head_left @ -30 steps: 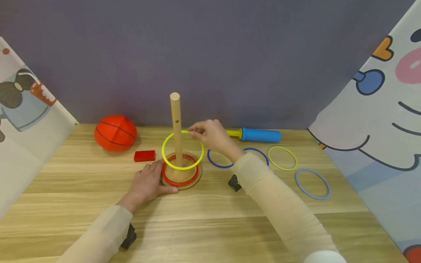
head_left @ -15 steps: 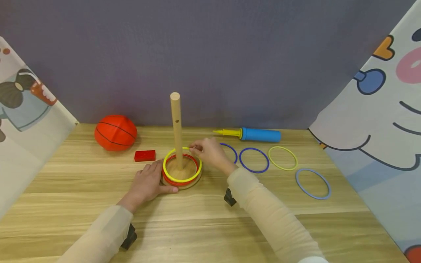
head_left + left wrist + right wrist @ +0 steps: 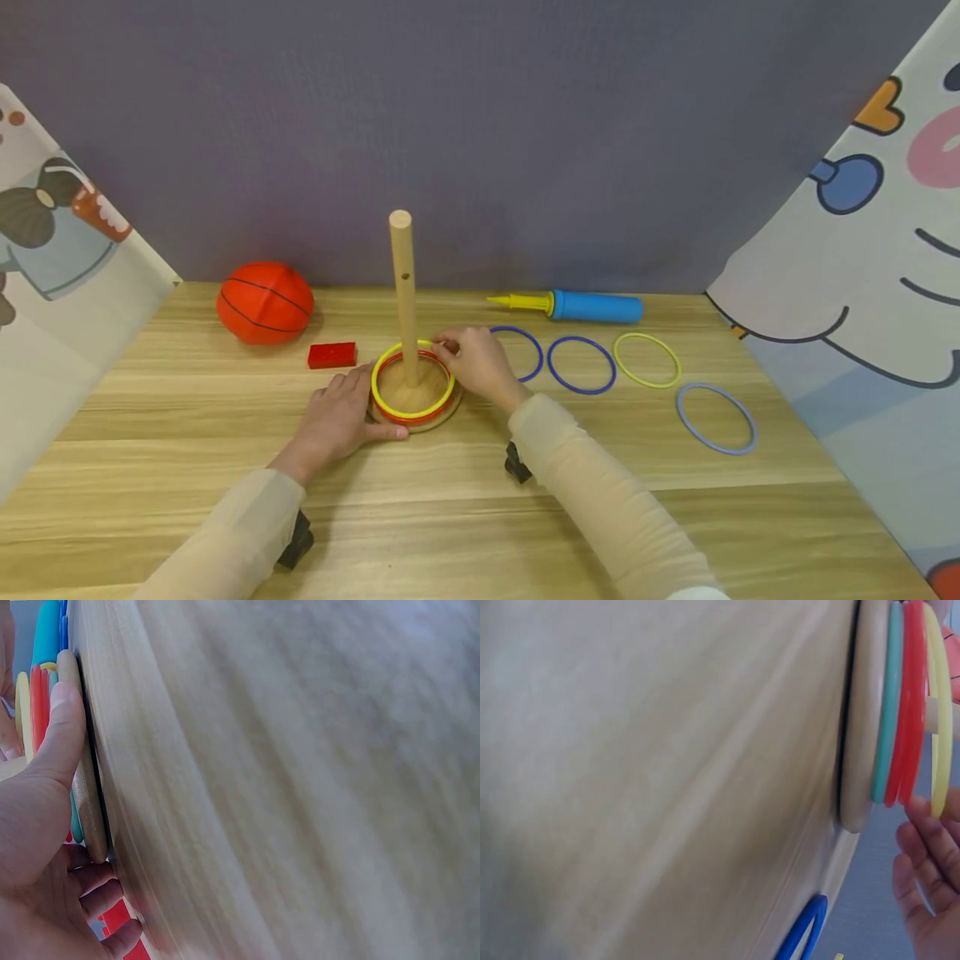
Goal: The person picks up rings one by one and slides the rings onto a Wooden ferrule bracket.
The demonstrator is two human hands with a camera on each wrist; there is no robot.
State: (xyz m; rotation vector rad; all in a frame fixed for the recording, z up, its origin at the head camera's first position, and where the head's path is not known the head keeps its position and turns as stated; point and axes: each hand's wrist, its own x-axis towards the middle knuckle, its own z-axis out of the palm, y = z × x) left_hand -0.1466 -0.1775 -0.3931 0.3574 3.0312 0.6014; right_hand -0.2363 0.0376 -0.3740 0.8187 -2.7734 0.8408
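Right hand (image 3: 480,358) is pinching the yellow ring (image 3: 944,697), thumb and fingertips meeting on its far right edge. The ring is encircling the peg (image 3: 405,292) low down, just above the red rings (image 3: 915,705), which are lying over a green ring (image 3: 887,712) on the wooden base (image 3: 862,735). Held edge is standing clear of the red, so the ring is tilting; whether its opposite edge is touching, I cannot tell from these angles. Left hand (image 3: 335,421) is gripping the base, thumb lying at the near rim, fingers curling round the left side. Step in hand, I judge: seating this ring. Next move is probably calling for levelling the held edge down, then releasing.
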